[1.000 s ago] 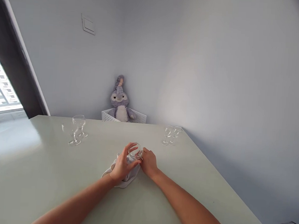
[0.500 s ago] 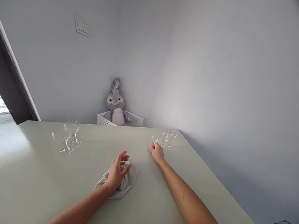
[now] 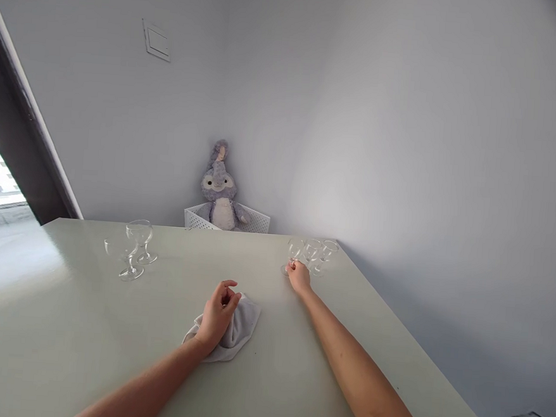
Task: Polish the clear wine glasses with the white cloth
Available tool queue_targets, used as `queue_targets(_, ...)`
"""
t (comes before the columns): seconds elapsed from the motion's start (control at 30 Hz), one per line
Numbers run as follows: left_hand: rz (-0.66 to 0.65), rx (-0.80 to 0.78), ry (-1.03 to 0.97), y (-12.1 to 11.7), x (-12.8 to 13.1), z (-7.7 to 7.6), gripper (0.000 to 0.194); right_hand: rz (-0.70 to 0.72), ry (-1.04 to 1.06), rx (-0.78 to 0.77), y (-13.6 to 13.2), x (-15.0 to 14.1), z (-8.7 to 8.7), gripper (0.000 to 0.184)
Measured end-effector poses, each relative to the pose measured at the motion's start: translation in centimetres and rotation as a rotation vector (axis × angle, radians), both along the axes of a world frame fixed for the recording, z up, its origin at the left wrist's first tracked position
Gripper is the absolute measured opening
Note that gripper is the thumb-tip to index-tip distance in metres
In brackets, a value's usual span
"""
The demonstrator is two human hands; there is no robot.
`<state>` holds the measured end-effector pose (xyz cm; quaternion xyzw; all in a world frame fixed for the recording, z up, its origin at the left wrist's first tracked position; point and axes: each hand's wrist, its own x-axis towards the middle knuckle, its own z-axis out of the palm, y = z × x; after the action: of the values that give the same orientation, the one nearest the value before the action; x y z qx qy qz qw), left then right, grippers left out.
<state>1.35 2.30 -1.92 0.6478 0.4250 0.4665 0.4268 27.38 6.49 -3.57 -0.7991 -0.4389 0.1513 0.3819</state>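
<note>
So the glass [image 3: 295, 249] has gone from between both hands to the far right of the table [image 3: 274, 392], where it's upright next to two other stemmed glasses [image 3: 312, 251]. The right hand [image 3: 299, 277] has its fingers pinched around the lower stem, while the left hand [image 3: 218, 315] is loosely curled with nothing visible in it, over the crumpled cloth [image 3: 245, 324].

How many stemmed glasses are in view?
5. At left stand a near glass and a far glass. At right, in a row: an inner glass touched by the right hand, a middle glass and an outer glass. None seems fully hidden.
</note>
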Motion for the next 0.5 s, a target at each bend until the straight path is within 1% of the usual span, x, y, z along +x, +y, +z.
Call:
queue_targets(0.13, 0.018, 0.021, -0.005, -0.1, -0.1, 0.1, 0.019, -0.006, 0.029, 0.014, -1.5, 0.1, -0.1, 0.039)
queue_targets(0.23, 0.016, 0.016, -0.029, -0.2, -0.1, 0.1, 0.021, 0.004, 0.043, -0.012, -1.8, 0.2, 0.2, 0.045)
queue_targets(0.33, 0.032, 0.02, -0.018, -0.2, -0.1, 0.2, 0.021, -0.006, 0.033, -0.058, -1.1, 0.1, 0.7, 0.039)
queue_targets(0.43, 0.065, 0.024, -0.019, -0.2, -0.1, 0.1, 0.019, -0.038, 0.011, -0.108, -0.3, -0.2, 1.0, 0.024)
queue_targets(0.5, 0.068, 0.025, -0.039, -0.2, -0.1, 0.1, 0.022, -0.053, 0.001, -0.13, 0.2, -0.3, 1.0, 0.016)
